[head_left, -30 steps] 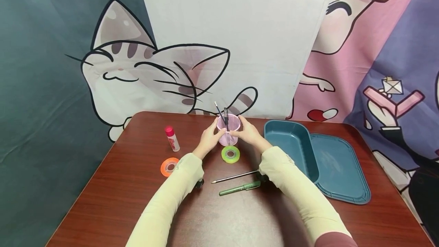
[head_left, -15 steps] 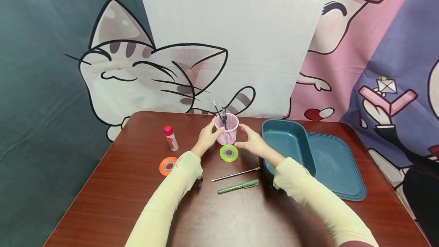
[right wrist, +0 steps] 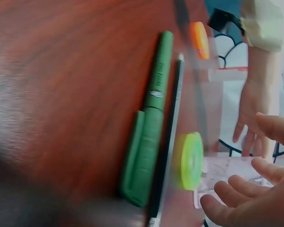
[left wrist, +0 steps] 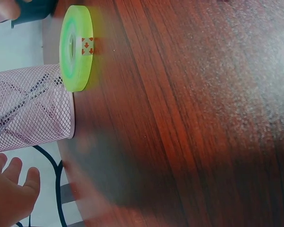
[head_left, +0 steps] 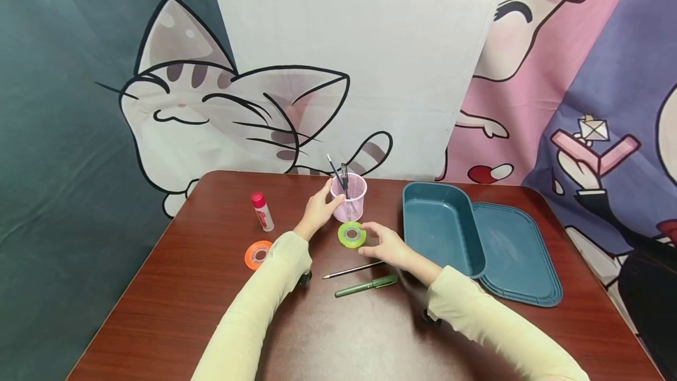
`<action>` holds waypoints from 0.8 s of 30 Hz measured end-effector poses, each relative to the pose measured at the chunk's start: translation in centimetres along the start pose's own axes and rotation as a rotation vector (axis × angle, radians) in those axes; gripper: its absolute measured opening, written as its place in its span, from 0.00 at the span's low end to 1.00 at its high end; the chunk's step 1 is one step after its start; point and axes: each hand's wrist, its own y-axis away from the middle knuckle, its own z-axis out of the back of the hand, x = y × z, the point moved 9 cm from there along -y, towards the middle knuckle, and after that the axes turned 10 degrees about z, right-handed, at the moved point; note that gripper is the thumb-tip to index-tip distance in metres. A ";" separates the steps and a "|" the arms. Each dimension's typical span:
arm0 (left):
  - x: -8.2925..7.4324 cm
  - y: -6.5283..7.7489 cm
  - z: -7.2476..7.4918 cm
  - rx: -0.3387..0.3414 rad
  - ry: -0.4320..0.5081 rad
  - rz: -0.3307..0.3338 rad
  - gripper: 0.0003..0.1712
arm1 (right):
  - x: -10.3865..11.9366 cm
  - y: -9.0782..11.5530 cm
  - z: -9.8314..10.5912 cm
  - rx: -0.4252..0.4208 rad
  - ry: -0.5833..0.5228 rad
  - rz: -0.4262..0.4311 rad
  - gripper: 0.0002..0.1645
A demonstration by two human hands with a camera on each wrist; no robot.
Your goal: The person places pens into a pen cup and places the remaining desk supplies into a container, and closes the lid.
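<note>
A pink mesh pen cup [head_left: 355,204] stands upright at the back of the table, holding a pencil [head_left: 332,164] and a black pen [head_left: 345,176]. My left hand [head_left: 317,210] holds the cup's left side, thumb across the front and fingers at the rim. In front of the cup lies a yellow-green tape roll [head_left: 348,243], seen edge-on in the left wrist view. My right hand [head_left: 388,246] is at the roll's right edge, with thumb and fingers spread apart and nothing gripped. Nearer me are a dark pencil [head_left: 349,271] and a green pen [head_left: 365,287].
At left, a glue stick [head_left: 262,216] with a pink cap stands beyond an orange tape roll [head_left: 254,256]. An open blue box [head_left: 444,228] sits to the right of my right hand, with its blue lid [head_left: 518,257] beside it. A printed cloth hangs behind the table.
My right hand has let go of the cup and come down and toward me, to the yellow-green tape roll. The left hand stays at the cup.
</note>
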 end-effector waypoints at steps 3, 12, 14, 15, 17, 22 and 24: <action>0.0 -0.1 0.0 -0.002 0.001 -0.001 0.36 | -0.1 0.6 -0.5 0.009 0.069 0.027 0.28; -0.1 -0.1 -0.1 -0.001 -0.007 0.009 0.37 | 0.5 2.9 -1.7 0.035 0.272 0.220 0.21; -0.1 -0.1 0.0 -0.001 -0.006 0.009 0.36 | 0.5 3.5 -1.9 0.039 0.309 0.258 0.20; -0.1 -0.1 0.0 -0.001 -0.006 0.009 0.36 | 0.4 3.8 -2.0 0.039 0.329 0.273 0.19; -0.1 -0.1 0.0 0.001 -0.007 0.011 0.36 | 0.3 4.3 -2.1 0.037 0.356 0.293 0.18; -0.1 -0.1 0.1 0.005 -0.003 0.009 0.36 | -0.1 5.4 -2.2 0.037 0.406 0.299 0.17; -0.1 -0.1 0.1 0.003 0.000 0.004 0.36 | -0.4 5.8 -2.4 0.047 0.436 0.292 0.17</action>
